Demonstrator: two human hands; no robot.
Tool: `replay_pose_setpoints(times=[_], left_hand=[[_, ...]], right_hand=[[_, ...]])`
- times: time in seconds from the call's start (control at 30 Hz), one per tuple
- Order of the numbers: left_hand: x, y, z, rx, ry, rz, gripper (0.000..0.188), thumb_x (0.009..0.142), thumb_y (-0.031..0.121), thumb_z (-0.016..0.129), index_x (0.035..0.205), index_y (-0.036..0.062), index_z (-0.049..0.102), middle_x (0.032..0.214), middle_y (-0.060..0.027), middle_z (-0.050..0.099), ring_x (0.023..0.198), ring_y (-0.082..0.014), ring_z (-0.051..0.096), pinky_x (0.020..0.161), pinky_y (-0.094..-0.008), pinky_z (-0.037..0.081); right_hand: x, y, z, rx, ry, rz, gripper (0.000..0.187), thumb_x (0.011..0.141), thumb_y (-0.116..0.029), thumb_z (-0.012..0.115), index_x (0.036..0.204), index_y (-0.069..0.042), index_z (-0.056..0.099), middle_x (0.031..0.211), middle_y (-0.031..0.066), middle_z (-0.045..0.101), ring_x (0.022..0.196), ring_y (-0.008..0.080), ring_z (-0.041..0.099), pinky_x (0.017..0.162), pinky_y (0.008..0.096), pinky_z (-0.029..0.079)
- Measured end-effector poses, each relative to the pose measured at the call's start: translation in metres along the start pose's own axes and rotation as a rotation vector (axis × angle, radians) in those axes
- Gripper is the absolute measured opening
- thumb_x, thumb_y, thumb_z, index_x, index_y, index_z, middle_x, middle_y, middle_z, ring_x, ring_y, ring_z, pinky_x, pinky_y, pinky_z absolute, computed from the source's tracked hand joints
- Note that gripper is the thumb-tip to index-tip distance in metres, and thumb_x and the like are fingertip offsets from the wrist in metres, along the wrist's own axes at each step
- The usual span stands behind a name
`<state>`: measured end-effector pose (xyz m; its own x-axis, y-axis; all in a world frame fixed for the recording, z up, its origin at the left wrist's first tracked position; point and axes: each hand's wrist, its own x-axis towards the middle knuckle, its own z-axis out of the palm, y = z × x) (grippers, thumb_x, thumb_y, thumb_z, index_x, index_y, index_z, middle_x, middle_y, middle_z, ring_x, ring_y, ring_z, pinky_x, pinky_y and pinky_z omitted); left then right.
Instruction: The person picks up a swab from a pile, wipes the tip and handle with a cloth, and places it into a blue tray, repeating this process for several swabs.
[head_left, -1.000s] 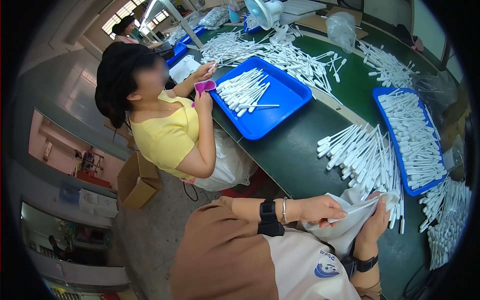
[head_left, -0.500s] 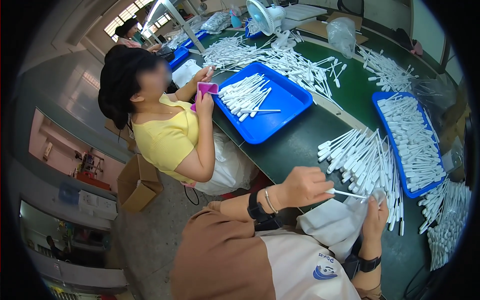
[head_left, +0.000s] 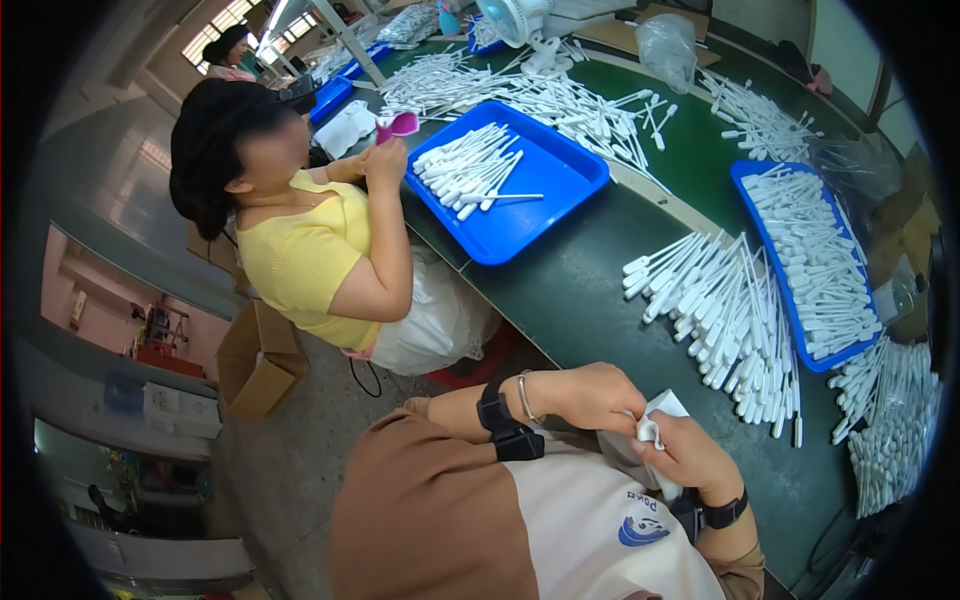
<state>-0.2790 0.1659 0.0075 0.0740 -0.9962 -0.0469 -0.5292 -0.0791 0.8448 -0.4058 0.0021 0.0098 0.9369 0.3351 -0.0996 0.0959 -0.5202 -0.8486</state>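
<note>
Blue lettering sits above a blue emblem on the shirt's pale front. A white cloth bunches between the hands at the tabletop's near edge, its upper flap pointing towards the fanned swabs. The right hand's fingers pinch it; the left hand's curl against it, grip hidden.

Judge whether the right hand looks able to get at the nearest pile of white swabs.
Probably yes: only green tabletop seems to separate the right hand from the pile of white swabs, though that hand holds a white cloth.
</note>
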Motion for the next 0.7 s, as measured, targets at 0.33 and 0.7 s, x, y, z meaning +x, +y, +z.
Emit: replay_pose_setpoints(times=[0.33, 0.7], left_hand=[[-0.015, 0.017, -0.048, 0.088, 0.184, 0.084, 0.009, 0.075, 0.01, 0.058, 0.074, 0.0009, 0.057, 0.064, -0.009, 0.055, 0.056, -0.021, 0.054, 0.05, -0.0289, 0.04], [-0.007, -0.003, -0.026, -0.152, 0.405, -0.137, 0.011, 0.076, 0.006, 0.056, 0.083, -0.002, 0.057, 0.066, -0.0046, 0.056, 0.054, -0.01, 0.05, 0.048, -0.0212, 0.038]], right_hand=[[-0.001, 0.013, -0.009, 0.045, 0.042, -0.124, 0.018, 0.08, -0.023, 0.053, 0.085, -0.006, 0.051, 0.07, 0.0122, 0.056, 0.063, 0.0311, 0.054, 0.056, 0.0355, 0.043], [-0.014, 0.025, -0.013, 0.457, 0.568, -0.069, 0.015, 0.084, -0.019, 0.051, 0.084, -0.004, 0.051, 0.065, 0.0048, 0.052, 0.057, 0.0149, 0.05, 0.054, 0.0262, 0.04]])
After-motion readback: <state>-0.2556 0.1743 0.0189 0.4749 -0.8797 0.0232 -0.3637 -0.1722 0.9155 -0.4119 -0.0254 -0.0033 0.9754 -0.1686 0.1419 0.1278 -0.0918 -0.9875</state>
